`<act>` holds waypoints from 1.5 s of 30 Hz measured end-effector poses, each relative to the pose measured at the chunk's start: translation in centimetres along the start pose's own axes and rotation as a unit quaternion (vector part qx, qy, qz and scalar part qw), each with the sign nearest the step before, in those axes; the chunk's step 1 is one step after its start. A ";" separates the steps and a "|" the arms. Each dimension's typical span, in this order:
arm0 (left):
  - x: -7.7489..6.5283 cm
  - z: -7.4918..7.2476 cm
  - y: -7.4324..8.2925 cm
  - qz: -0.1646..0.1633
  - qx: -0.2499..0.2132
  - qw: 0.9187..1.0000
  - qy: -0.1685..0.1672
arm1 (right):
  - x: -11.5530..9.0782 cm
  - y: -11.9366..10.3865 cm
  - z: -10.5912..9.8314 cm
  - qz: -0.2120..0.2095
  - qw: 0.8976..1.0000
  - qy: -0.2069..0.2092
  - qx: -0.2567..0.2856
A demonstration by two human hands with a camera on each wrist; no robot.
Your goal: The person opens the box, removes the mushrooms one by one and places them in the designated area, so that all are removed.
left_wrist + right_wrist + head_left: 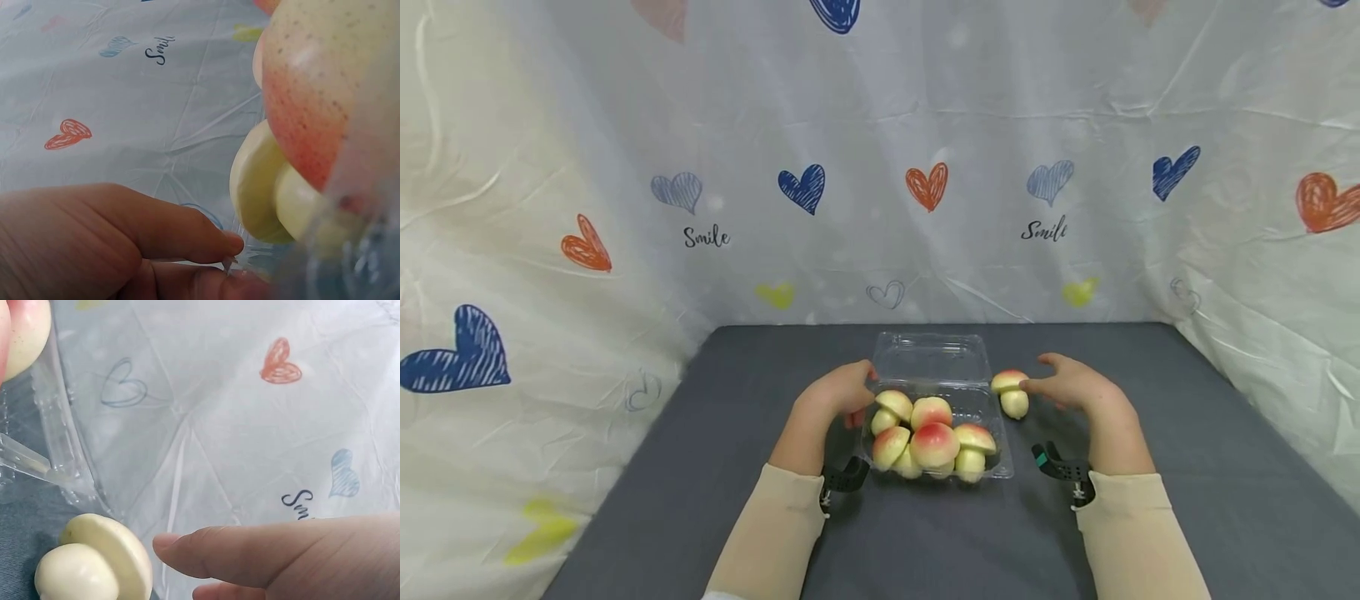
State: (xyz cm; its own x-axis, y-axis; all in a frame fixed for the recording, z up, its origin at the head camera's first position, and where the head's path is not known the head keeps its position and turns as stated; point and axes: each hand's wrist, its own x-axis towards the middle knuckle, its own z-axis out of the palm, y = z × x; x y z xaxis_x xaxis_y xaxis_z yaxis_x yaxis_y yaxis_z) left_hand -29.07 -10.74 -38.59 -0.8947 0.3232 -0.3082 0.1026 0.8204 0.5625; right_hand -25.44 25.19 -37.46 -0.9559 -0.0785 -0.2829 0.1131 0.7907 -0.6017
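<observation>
A clear plastic box with its lid folded back holds several toy mushrooms, pale yellow with red-blushed caps, such as the front middle one. At the box's left side, my left hand pinches the plastic edge between thumb and finger, close to a mushroom inside. One more mushroom lies on the table just right of the box. My right hand hovers at this mushroom's right, fingers spread, with the thumb tip right at the edge of its cap.
Dark grey cloth covers the table. Behind it and along both sides hangs a pale curtain printed with hearts and the word Smile. Each wrist wears a black strap, one of them the right strap.
</observation>
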 end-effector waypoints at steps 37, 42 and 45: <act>-0.2 0.3 -0.1 -0.002 -0.009 1.000 0.000 | -2.1 -5.5 1.4 -0.157 0.984 -0.087 0.011; -0.1 0.4 0.0 0.000 -0.012 1.000 0.002 | -2.0 -6.6 2.7 -0.171 0.975 -0.139 0.014; -0.1 0.4 0.0 0.000 -0.013 1.000 0.002 | -1.9 -7.1 3.5 -0.181 0.972 -0.152 0.004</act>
State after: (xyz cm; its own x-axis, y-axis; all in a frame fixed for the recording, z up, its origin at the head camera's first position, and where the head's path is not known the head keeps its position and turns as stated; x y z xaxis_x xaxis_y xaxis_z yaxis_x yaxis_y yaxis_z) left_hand -28.83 -10.52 -38.86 -0.8966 0.3210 -0.3050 0.0912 0.8080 0.5821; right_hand -23.48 17.55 -35.28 -0.8093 -0.5273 -0.2587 -0.2127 0.6736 -0.7078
